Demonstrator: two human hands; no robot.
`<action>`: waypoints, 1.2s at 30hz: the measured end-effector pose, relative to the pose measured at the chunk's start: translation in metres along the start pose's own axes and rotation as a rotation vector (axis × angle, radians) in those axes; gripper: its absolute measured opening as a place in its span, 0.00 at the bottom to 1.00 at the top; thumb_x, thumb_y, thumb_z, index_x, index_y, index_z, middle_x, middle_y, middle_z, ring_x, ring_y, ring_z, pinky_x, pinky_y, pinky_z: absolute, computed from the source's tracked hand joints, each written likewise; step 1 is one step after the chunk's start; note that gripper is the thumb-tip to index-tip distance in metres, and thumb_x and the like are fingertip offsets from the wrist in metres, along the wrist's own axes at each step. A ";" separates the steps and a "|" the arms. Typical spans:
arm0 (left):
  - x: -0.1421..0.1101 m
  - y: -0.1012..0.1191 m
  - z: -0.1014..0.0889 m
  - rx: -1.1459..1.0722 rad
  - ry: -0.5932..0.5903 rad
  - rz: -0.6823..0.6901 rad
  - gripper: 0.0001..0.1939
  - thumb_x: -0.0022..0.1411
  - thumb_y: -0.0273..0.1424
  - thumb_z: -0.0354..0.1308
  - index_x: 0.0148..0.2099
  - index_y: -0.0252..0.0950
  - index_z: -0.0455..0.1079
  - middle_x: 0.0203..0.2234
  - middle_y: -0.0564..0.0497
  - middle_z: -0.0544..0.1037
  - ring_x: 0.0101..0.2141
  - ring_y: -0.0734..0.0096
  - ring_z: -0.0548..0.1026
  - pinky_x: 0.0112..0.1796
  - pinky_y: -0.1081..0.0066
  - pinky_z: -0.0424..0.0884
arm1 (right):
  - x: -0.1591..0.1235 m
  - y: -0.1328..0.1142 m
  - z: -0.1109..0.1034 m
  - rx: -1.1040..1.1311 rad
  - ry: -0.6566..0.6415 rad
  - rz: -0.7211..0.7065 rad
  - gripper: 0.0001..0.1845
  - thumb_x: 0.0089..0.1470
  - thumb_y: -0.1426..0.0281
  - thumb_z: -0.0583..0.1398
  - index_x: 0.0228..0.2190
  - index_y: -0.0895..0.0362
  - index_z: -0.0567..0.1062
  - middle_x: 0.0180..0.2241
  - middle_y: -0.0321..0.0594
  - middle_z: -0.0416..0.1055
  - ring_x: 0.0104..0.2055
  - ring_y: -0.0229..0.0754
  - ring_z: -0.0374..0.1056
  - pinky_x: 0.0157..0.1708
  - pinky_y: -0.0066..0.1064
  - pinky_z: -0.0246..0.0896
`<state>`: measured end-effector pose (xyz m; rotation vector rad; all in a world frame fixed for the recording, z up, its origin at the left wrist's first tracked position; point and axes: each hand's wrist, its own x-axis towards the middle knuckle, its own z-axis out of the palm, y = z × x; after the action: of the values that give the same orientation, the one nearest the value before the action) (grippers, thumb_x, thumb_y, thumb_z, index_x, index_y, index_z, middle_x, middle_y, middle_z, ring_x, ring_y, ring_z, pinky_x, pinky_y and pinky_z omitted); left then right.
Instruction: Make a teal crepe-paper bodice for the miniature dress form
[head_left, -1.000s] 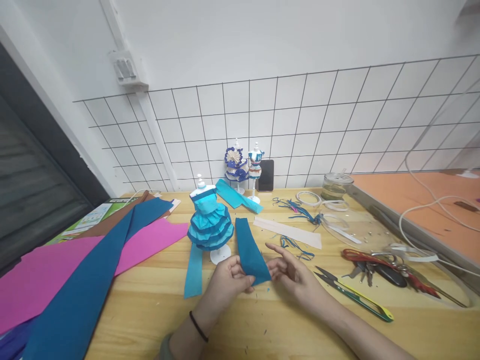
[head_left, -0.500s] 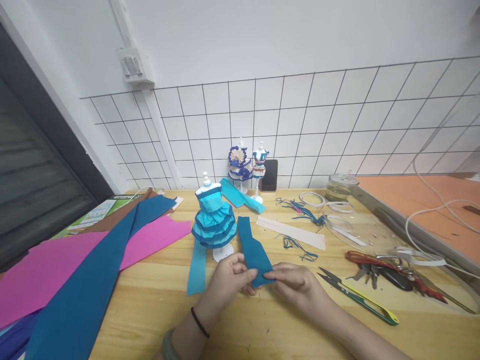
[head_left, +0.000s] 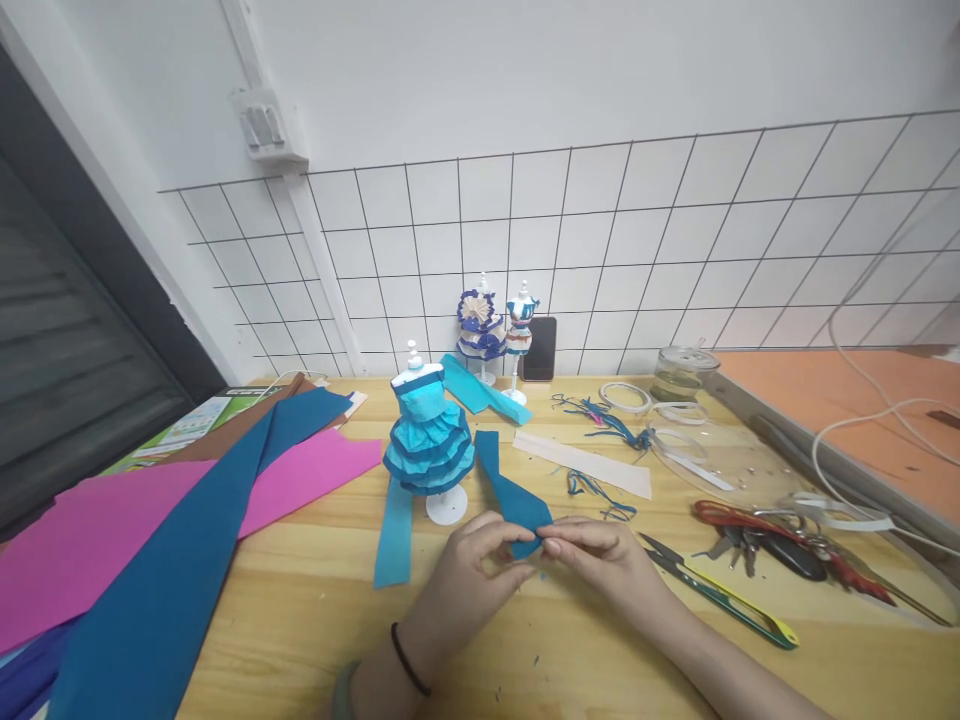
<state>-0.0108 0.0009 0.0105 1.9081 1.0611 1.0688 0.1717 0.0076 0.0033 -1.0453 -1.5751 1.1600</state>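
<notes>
Both hands pinch the near end of a dark teal crepe paper strip (head_left: 514, 497), whose far end lies on the wooden table. My left hand (head_left: 484, 560) has its thumb and fingers closed at the strip's left edge. Close against it, my right hand (head_left: 596, 555) grips the right corner between thumb and index finger. Just beyond stands a small white mannequin (head_left: 412, 362) wearing a turquoise ruffled dress (head_left: 429, 440) with dark teal bands. A turquoise paper strip (head_left: 394, 535) lies beside the mannequin's base.
Thread snips (head_left: 720, 590) and a key bunch (head_left: 757, 545) lie to the right. A pale strip (head_left: 585, 464) and teal scraps (head_left: 600, 492) are beyond my right hand. Pink paper (head_left: 315, 480) and teal paper (head_left: 172, 560) cover the left. Two dressed mannequins (head_left: 481, 320) stand behind.
My left hand has shifted right and changed its hold, coming closer to my right hand. The strip's near end is now bent and drawn together between the fingertips.
</notes>
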 end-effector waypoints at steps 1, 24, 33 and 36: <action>0.001 0.000 0.000 0.024 0.005 0.020 0.09 0.49 0.23 0.60 0.36 0.36 0.73 0.28 0.50 0.72 0.28 0.72 0.70 0.31 0.74 0.66 | 0.000 0.000 0.000 0.015 0.003 0.017 0.07 0.45 0.66 0.62 0.29 0.51 0.80 0.26 0.39 0.76 0.31 0.42 0.70 0.33 0.29 0.65; 0.006 -0.001 0.004 -0.440 0.086 -0.445 0.11 0.48 0.36 0.61 0.25 0.32 0.71 0.20 0.49 0.77 0.18 0.76 0.72 0.22 0.76 0.68 | 0.001 -0.008 0.009 0.238 0.081 0.181 0.11 0.37 0.62 0.66 0.19 0.59 0.76 0.18 0.35 0.71 0.21 0.34 0.64 0.24 0.26 0.60; 0.006 0.002 0.004 -0.461 0.100 -0.498 0.11 0.46 0.35 0.63 0.23 0.32 0.68 0.18 0.50 0.77 0.16 0.77 0.71 0.20 0.77 0.67 | 0.000 -0.004 0.011 0.279 0.110 0.261 0.15 0.36 0.60 0.67 0.20 0.60 0.75 0.14 0.34 0.70 0.15 0.31 0.62 0.19 0.24 0.58; 0.006 0.002 0.005 -0.450 0.113 -0.491 0.11 0.46 0.35 0.63 0.23 0.32 0.68 0.18 0.51 0.77 0.16 0.77 0.71 0.21 0.77 0.66 | -0.001 -0.003 0.011 0.286 0.107 0.267 0.13 0.37 0.62 0.67 0.20 0.60 0.75 0.14 0.34 0.70 0.15 0.30 0.62 0.19 0.23 0.58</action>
<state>-0.0034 0.0047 0.0117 1.1652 1.1554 1.0252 0.1614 0.0036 0.0041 -1.1265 -1.1689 1.4364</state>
